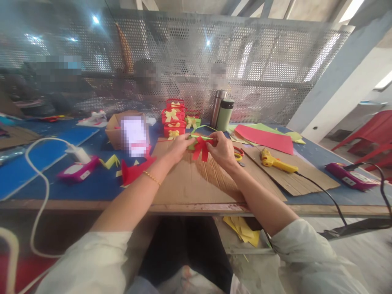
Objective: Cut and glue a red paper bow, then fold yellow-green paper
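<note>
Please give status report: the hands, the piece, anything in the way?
Left hand pinching green paper, right hand pinching red bow. Both over cardboard sheet. Scissors beside right hand, glue gun farther right.

Box label (134,136) blurred; red chair (372,132) cut by rt edge.

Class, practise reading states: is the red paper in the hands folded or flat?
Folded: the red paper forms a bow, pinched between left hand and right hand.

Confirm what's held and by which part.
Red paper bow with a green paper piece, pinched at the top: left hand on its left, right hand on its right.
</note>
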`<control>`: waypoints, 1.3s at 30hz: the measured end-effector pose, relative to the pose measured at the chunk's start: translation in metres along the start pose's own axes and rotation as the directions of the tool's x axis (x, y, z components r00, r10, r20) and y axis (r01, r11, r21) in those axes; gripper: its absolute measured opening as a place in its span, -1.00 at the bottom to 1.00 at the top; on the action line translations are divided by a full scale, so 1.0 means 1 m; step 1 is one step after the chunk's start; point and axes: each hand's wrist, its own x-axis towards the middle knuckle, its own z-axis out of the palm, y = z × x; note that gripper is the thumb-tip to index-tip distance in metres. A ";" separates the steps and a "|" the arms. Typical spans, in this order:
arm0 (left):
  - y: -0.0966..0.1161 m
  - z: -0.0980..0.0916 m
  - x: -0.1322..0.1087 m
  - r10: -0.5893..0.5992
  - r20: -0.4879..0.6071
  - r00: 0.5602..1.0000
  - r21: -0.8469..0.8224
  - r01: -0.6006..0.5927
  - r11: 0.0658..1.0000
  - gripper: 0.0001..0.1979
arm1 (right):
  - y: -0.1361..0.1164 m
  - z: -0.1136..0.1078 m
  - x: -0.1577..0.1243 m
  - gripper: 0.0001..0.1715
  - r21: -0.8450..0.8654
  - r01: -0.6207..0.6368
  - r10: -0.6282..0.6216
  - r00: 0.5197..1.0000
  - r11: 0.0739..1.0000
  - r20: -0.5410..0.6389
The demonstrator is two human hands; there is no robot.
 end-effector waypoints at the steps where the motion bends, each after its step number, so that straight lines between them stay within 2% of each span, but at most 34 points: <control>1: 0.000 0.000 0.000 0.001 0.003 1.000 -0.001 -0.001 1.000 -0.89 | 0.000 0.000 0.000 -0.78 -0.001 -0.002 0.002 1.000 1.000 0.005; 16: 0.002 0.003 -0.001 -0.012 -0.020 1.000 -0.023 0.011 1.000 -0.96 | 0.001 0.000 0.001 -0.77 -0.014 0.008 -0.008 1.000 1.000 0.000; 39: 0.003 0.003 -0.002 -0.020 -0.018 1.000 -0.019 0.019 1.000 -0.93 | 0.001 0.001 0.000 -0.79 0.001 0.017 -0.017 0.999 1.000 -0.033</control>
